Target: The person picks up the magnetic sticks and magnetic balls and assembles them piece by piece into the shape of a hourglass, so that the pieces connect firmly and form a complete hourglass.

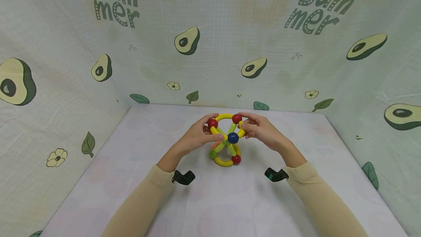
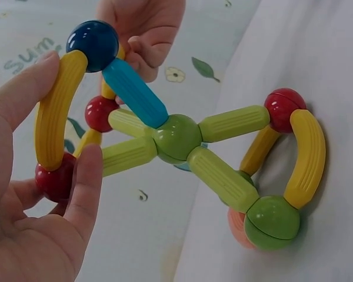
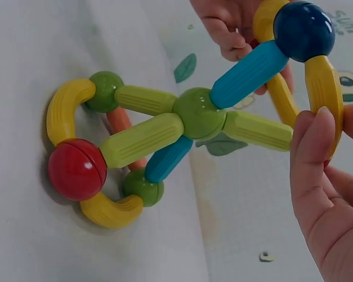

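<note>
A magnetic stick-and-ball toy (image 1: 227,142) stands on the table, its upper and lower rings of curved yellow rods joined by crossing straight rods. A green ball (image 2: 176,138) sits at the crossing. My left hand (image 1: 194,135) grips the upper ring's left side, thumb against a curved yellow rod (image 2: 61,108) and fingers around a red ball (image 2: 54,183). Opposite, my right hand (image 1: 264,131) pinches another curved yellow rod (image 3: 325,88) between thumb and fingers. The dark blue ball (image 1: 233,138) faces me between both hands, atop a light blue rod (image 3: 250,73).
The pale table (image 1: 217,204) spreads around the toy. Behind and beside it hangs a cloth (image 1: 217,61) printed with avocados and leaves. Black straps (image 1: 184,177) are on both wrists, over beige sleeves.
</note>
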